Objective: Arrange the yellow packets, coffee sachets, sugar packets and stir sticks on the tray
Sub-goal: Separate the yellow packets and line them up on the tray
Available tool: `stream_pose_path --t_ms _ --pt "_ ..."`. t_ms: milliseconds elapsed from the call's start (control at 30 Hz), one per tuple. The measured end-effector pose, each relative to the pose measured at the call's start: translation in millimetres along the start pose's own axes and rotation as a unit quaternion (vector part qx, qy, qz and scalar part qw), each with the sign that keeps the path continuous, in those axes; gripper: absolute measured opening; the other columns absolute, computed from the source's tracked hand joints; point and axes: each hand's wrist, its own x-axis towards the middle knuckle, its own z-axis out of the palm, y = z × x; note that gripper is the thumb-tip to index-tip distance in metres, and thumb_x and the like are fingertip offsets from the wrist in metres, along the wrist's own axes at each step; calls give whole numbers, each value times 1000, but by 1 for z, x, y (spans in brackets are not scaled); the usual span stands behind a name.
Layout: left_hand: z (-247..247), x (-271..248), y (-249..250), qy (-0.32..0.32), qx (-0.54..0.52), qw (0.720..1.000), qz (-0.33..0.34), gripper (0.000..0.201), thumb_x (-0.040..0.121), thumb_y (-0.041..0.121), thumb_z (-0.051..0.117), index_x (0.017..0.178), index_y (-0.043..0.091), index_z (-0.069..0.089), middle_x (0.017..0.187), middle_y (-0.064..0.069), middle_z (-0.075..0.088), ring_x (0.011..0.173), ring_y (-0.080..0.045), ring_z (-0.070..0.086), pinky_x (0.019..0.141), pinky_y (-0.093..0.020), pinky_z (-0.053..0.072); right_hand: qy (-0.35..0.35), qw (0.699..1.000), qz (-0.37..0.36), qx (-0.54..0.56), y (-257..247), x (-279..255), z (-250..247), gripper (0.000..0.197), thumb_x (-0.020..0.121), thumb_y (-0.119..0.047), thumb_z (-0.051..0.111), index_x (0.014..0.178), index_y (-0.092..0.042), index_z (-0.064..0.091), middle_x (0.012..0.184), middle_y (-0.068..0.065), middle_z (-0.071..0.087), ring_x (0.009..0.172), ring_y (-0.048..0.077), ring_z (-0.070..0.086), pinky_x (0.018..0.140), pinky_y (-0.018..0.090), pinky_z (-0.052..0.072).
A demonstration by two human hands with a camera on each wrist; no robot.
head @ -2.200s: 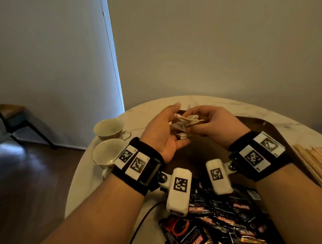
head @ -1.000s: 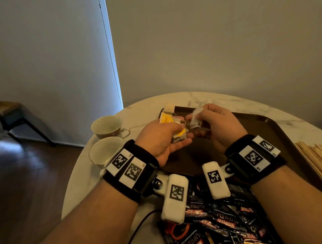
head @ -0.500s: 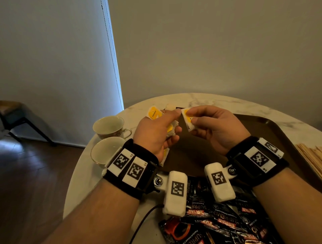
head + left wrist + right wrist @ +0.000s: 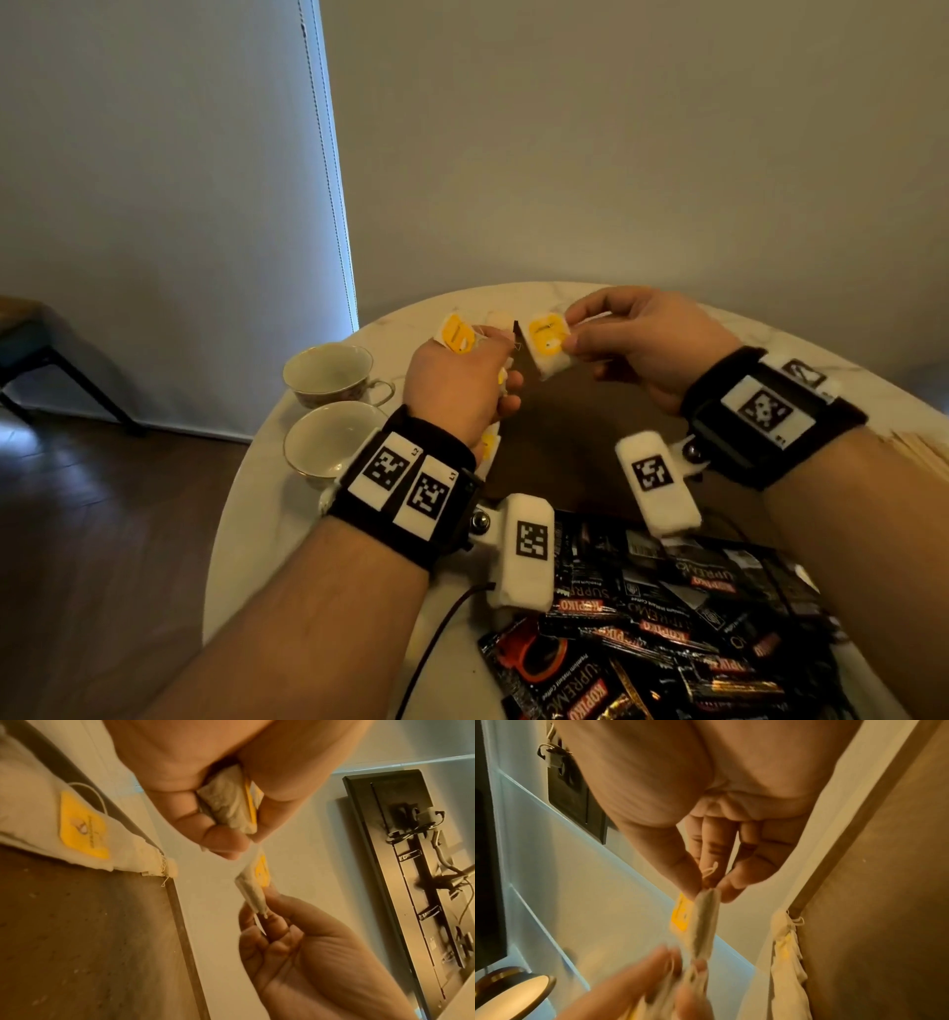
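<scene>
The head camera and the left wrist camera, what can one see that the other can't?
Only the head view shows the two teacups, the black coffee sachets near the body, the stir sticks at the right edge and both wristbands.

Only the left wrist view shows a yellow packet lying at the tray's edge and a dark wall panel with cables.

Both show the left hand gripping a bunch of yellow packets, the right hand pinching one yellow packet, and the brown tray.

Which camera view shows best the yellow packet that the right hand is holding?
The head view: the yellow packet shows its whole printed face, pinched by the right hand. Both wrist views show it only edge-on, and blurred in the right wrist view.
</scene>
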Motion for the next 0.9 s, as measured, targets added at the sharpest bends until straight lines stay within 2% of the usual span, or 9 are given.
stream_pose_path --t_ms 67,133,300,400,500,600,700,800,900 --pt "0 2 2 16 -36 999 -22 11 99 21 67 90 16 70 83 -7 71 68 -17 70 58 -31 57 30 999 12 7 -11 12 -10 19 84 7 73 86 -12 68 70 7 68 57 14 60 51 23 53" --pt "-1 3 3 22 -68 997 -41 11 101 22 64 95 14 69 85 -9 70 68 -18 70 63 -33 60 64 997 34 36 -18 28 -21 19 84 8 72 87 -10 68 69 7 70 55 13 62 56 26 54" --pt "-1 5 5 46 -101 993 -40 9 104 19 60 98 15 65 88 -10 68 68 -19 70 62 -35 62 87 988 117 55 -1 70 -11 18 83 5 74 93 -9 70 91 14 74 74 21 70 77 32 59" --pt "-3 8 5 59 -110 991 -38 11 103 18 59 93 17 64 82 -8 68 59 -15 69 59 -34 60 71 984 163 31 26 88 14 13 83 4 75 87 -7 69 74 11 69 64 19 64 78 33 56" --pt "-4 9 3 64 -107 992 -35 10 103 19 59 95 17 64 86 -8 69 58 -14 69 57 -33 60 65 982 174 -16 43 103 31 6 84 -3 77 84 -4 71 62 9 69 61 20 64 79 36 50" --pt "-3 11 1 63 -90 994 -25 7 103 18 58 98 18 63 89 -8 69 63 -16 70 58 -33 61 76 983 164 -19 44 116 40 8 86 -5 79 89 -6 71 73 11 73 67 22 69 87 39 59" --pt "-2 12 -2 60 -70 996 -12 9 103 21 60 107 15 65 90 -7 71 66 -16 73 60 -35 62 86 985 146 -32 44 127 45 9 86 -7 79 84 -9 71 82 13 76 75 24 72 90 43 61" --pt "-2 14 -5 58 -60 997 -1 12 103 22 60 109 14 66 90 -7 72 65 -14 73 59 -33 61 90 984 150 -29 45 134 48 8 87 -6 79 82 -8 72 91 16 77 78 24 73 87 43 62" --pt "-1 14 -7 55 -57 997 -1 9 102 22 61 106 16 66 92 -8 73 68 -17 73 59 -33 61 86 983 163 -14 49 140 52 9 88 -4 77 82 -6 71 89 16 75 73 23 71 83 40 63"
